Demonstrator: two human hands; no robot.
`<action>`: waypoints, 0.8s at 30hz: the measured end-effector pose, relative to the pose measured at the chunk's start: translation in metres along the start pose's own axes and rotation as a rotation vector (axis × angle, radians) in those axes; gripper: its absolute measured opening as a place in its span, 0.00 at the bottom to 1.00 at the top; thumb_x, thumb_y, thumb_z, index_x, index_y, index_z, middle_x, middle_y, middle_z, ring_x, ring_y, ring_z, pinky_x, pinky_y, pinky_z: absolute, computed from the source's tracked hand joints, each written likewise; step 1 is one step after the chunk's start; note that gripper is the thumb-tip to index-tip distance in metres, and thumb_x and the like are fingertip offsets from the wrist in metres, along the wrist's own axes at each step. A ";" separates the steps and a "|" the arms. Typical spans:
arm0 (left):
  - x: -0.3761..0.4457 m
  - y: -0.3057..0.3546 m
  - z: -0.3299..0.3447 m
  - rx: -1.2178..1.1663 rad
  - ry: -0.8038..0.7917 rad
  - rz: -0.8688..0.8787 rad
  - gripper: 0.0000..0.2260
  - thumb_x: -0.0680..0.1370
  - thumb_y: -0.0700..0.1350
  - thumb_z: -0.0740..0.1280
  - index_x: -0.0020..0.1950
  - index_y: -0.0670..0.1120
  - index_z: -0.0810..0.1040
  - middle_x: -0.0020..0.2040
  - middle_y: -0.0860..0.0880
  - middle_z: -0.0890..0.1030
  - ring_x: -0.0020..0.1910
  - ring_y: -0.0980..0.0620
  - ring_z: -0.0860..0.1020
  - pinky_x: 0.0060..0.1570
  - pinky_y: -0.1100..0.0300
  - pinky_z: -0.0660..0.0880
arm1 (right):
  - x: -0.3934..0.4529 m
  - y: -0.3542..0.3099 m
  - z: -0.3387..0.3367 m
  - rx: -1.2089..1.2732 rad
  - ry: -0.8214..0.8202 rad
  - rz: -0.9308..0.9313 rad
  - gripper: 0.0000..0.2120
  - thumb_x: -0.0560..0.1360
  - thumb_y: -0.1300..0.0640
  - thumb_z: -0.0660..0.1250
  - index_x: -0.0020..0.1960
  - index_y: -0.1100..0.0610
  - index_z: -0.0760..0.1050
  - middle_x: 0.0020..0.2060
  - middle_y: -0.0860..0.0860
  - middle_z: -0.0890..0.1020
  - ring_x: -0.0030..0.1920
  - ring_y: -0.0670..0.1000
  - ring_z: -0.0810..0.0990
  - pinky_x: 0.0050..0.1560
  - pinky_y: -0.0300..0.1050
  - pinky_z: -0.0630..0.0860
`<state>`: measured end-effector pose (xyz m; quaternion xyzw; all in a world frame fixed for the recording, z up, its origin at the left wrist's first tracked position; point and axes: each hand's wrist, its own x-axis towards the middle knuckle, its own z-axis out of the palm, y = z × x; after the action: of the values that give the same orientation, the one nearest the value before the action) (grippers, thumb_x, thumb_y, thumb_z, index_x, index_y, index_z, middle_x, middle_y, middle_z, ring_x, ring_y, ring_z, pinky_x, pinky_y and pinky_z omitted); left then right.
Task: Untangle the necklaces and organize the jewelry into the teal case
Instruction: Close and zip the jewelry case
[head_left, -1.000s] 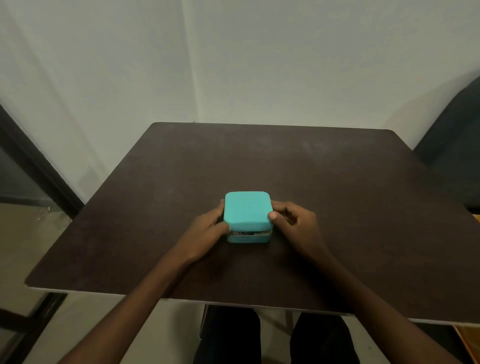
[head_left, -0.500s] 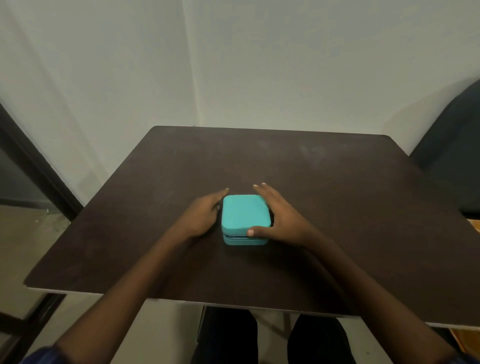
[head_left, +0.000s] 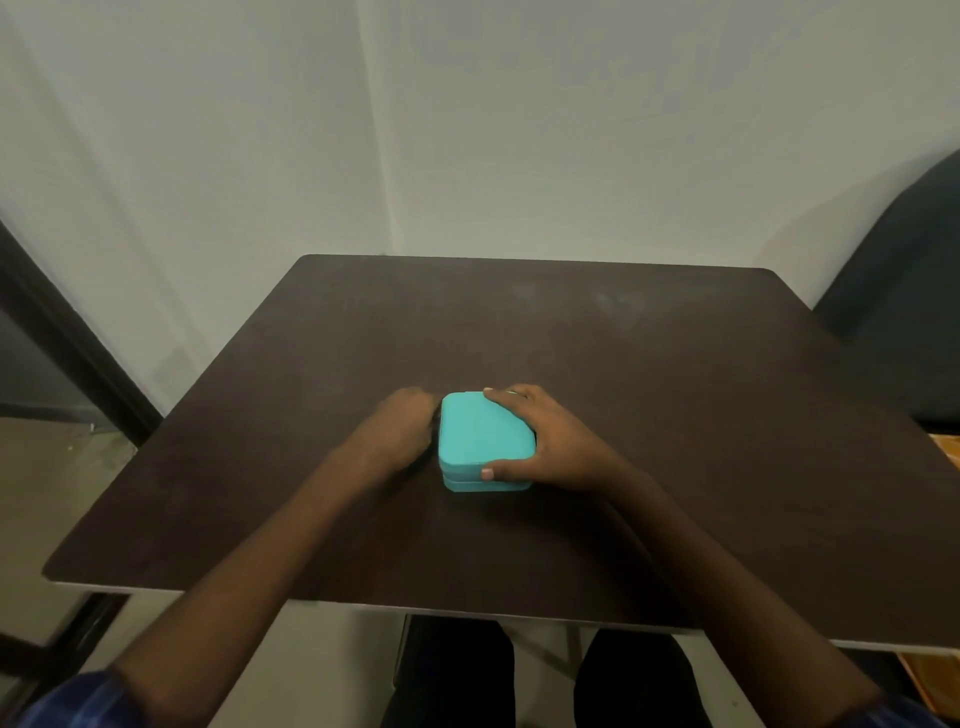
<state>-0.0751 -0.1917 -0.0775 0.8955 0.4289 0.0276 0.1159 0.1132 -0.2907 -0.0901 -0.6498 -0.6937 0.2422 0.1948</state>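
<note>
Teal and square with rounded corners, the jewelry case (head_left: 485, 441) sits shut near the middle of the dark brown worktop (head_left: 675, 415), a thin seam showing between lid and base on the near side. The right hand (head_left: 550, 441) has its grip clamped on the case: the thumb presses the near front edge at the seam while the fingers wrap over the far right corner of the lid. The left hand (head_left: 402, 431) rests on the worktop just beside the case's left side, its fingers curled toward that side; whether they touch or hold the case I cannot tell. Both forearms reach in from the near edge. A dark chair back (head_left: 904, 291) stands at the right, by the pale wall (head_left: 519, 130).
</note>
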 end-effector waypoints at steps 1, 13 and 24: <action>-0.005 0.001 0.003 0.016 0.010 -0.038 0.09 0.79 0.38 0.58 0.55 0.41 0.76 0.52 0.42 0.78 0.49 0.45 0.75 0.46 0.57 0.69 | 0.000 0.000 0.000 0.003 0.004 -0.001 0.44 0.64 0.33 0.69 0.74 0.42 0.54 0.71 0.46 0.58 0.68 0.48 0.61 0.63 0.42 0.62; -0.089 0.054 0.028 0.021 0.121 -0.086 0.12 0.81 0.48 0.56 0.55 0.46 0.76 0.53 0.48 0.77 0.45 0.54 0.72 0.44 0.62 0.67 | -0.005 -0.007 0.004 0.066 0.046 0.030 0.43 0.66 0.35 0.71 0.74 0.43 0.55 0.71 0.45 0.58 0.68 0.47 0.61 0.61 0.39 0.60; -0.084 0.084 0.039 -0.168 0.137 -0.014 0.13 0.79 0.53 0.60 0.51 0.47 0.79 0.46 0.50 0.81 0.42 0.57 0.77 0.41 0.68 0.70 | -0.009 -0.004 0.005 0.180 0.035 0.018 0.42 0.66 0.35 0.68 0.75 0.44 0.55 0.74 0.47 0.57 0.73 0.49 0.58 0.69 0.47 0.60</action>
<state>-0.0588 -0.3147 -0.0915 0.8755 0.4384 0.1240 0.1609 0.1075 -0.2998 -0.0918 -0.6400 -0.6598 0.2939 0.2623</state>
